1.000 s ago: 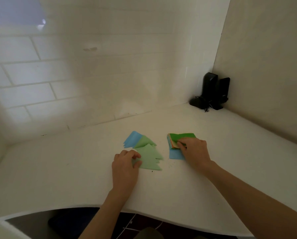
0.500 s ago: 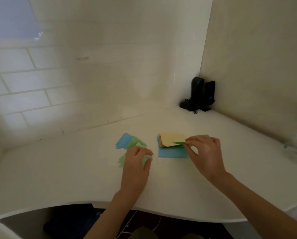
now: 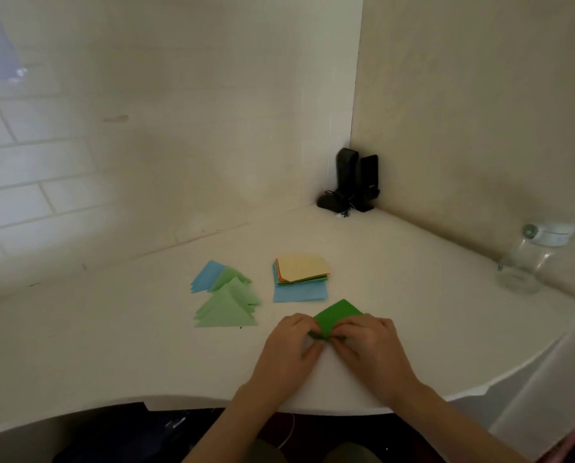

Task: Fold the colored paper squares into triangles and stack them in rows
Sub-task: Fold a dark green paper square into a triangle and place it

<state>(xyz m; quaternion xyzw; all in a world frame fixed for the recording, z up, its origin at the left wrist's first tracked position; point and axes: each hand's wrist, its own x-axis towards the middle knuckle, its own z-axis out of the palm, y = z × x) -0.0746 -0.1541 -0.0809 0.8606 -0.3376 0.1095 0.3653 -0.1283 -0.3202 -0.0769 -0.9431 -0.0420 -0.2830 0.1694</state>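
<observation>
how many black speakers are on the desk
2. Both stand upright in the far corner where the walls meet: the taller speaker on the left, the second speaker touching its right side. A dark object with cables lies in front of them.

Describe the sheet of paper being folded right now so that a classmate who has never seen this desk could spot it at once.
Start at the white corner desk and find the stack of unfolded squares near its middle. Just in front of it, the left hand and right hand pinch the dark green sheet. It is far deeper green than the pale green triangles.
</observation>
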